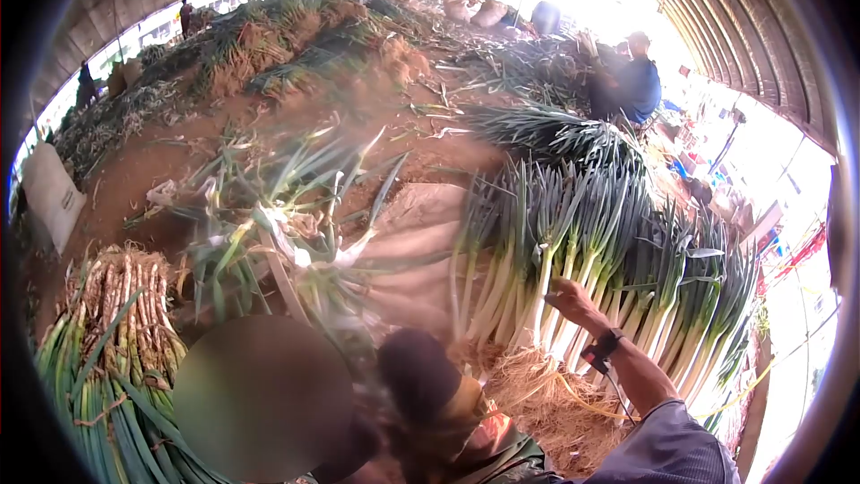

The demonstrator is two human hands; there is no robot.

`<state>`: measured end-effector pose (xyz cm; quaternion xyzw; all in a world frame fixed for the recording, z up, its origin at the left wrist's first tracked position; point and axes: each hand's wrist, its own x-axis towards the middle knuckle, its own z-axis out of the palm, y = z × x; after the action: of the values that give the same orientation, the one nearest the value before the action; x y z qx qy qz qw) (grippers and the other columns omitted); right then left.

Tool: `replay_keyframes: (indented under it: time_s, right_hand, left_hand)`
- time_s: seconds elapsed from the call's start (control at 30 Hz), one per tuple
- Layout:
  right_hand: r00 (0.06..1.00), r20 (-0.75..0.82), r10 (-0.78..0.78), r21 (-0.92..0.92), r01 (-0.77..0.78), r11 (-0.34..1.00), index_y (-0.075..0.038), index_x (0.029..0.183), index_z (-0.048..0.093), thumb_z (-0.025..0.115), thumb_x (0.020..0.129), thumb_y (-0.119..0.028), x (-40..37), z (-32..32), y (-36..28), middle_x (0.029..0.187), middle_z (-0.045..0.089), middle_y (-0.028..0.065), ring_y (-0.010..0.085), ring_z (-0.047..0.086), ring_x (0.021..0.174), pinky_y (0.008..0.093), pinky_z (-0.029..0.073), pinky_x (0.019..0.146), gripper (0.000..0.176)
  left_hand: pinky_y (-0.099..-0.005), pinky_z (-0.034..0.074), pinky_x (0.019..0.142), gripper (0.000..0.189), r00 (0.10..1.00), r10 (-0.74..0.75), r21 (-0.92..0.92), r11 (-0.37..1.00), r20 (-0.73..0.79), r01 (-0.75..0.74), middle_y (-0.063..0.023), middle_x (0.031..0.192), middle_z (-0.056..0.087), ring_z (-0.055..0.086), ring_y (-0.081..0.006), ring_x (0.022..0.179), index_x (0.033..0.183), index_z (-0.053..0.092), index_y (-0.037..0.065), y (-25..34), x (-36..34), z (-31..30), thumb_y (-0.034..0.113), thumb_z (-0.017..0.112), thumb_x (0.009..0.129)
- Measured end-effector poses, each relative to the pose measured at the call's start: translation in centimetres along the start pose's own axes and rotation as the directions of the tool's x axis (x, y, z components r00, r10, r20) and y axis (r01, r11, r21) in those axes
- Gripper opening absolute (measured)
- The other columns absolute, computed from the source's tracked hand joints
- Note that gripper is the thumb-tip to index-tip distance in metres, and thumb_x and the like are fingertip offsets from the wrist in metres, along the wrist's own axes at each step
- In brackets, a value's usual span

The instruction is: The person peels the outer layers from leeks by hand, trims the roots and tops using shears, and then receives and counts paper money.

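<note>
My right hand [571, 298], bare and with a dark watch-like band on the wrist, has its fingers curled against the white stem of a leek [541, 300] at the near side of a long row of upright leeks [618, 242]. Roots of these leeks lie in a tangled brown mat [551, 408] below the hand. A dark rounded shape [417, 375], perhaps my left hand in a glove, is blurred at the bottom centre; its fingers and anything it holds are not discernible. Loose leeks [296, 233], smeared by motion, lie left of centre.
A tied bundle of leeks [121, 341] stands at lower left, beside a large blurred disc [260, 399]. A white sack [52, 197] is at the left edge. Leek piles [287, 45] cover the back. A person in dark blue [638, 85] sits at upper right.
</note>
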<state>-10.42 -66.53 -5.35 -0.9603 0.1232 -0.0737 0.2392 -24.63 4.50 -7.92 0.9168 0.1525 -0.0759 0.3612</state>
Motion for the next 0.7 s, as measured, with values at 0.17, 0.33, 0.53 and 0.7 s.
replay_keyframes:
  time_s: [0.17, 0.33, 0.53, 0.7]
  right_hand:
    - [0.785, 0.174, -0.595, -0.054, 0.611, 0.790, -0.007, 0.130, 0.060, 0.064, 0.092, -0.023, 0.8, 2.2, -18.8, 0.129, 0.060, 0.0161, 0.0268, 0.065, 0.103, 0.0349, 0.059, 0.080, 0.041]
    - [0.370, 0.254, -0.894, 0.084, 0.912, 0.401, 0.006, 0.136, 0.049, 0.060, 0.085, -0.013, -3.3, 10.6, -29.3, 0.123, 0.059, 0.0165, 0.0312, 0.058, 0.112, 0.0402, 0.054, 0.087, 0.056]
    - [0.274, 0.466, -0.841, -0.065, 0.959, 0.276, 0.002, 0.135, 0.052, 0.051, 0.090, -0.022, -6.9, 20.9, -32.4, 0.120, 0.057, 0.0175, 0.0247, 0.055, 0.114, 0.0323, 0.042, 0.080, 0.051]
    - [0.232, 0.228, -0.946, -0.368, 0.920, 0.137, -0.005, 0.131, 0.056, 0.056, 0.086, -0.026, -7.7, 26.0, -29.7, 0.117, 0.057, 0.0076, 0.0228, 0.049, 0.110, 0.0339, 0.038, 0.079, 0.049]
  left_hand:
    - [-0.0368, 0.053, 0.076, 0.039, 0.998, 0.058, -0.193, 0.980, 0.021, -0.052, -0.0134, 0.103, 0.072, 0.066, -0.0200, 0.086, 0.127, 0.063, 0.000, 1.1, -0.8, 1.9, 0.028, 0.060, 0.100]
    - [-0.0332, 0.051, 0.068, 0.034, 0.997, 0.058, -0.244, 0.969, 0.043, -0.045, -0.0070, 0.092, 0.072, 0.064, -0.0130, 0.074, 0.128, 0.061, 0.006, 2.8, -1.9, 3.7, 0.024, 0.059, 0.099]
    - [-0.0354, 0.052, 0.069, 0.031, 0.998, 0.070, -0.113, 0.991, 0.011, -0.068, -0.0074, 0.089, 0.071, 0.068, -0.0193, 0.075, 0.119, 0.065, 0.007, 2.4, -2.6, 4.5, 0.029, 0.057, 0.098]
    - [-0.0359, 0.051, 0.069, 0.032, 0.997, 0.071, -0.250, 0.965, -0.016, -0.072, -0.0082, 0.085, 0.070, 0.066, -0.0193, 0.072, 0.118, 0.065, 0.007, 2.4, -2.9, 4.7, 0.028, 0.055, 0.097]
